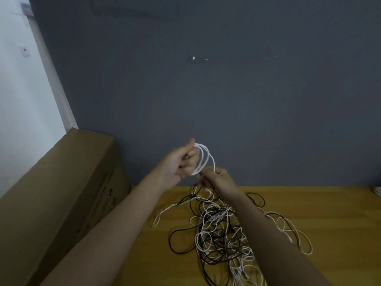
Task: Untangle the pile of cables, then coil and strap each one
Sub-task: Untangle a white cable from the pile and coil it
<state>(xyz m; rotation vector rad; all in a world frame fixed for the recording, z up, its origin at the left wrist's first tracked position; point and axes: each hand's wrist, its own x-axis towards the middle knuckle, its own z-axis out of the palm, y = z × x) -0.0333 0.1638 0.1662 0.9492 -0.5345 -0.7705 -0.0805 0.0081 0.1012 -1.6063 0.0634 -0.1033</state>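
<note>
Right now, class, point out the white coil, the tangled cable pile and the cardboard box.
white coil point(206, 156), head view, on its upper right loops.
cable pile point(220, 230), head view, on its dense middle.
cardboard box point(61, 182), head view, on its top face.

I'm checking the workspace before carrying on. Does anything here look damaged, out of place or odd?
Only the expected mess: the black and white cable pile lies tangled on the wooden table. The left hand holds a neat white coil; the right hand pinches its trailing end. The grey wall shows small chipped spots.
</note>
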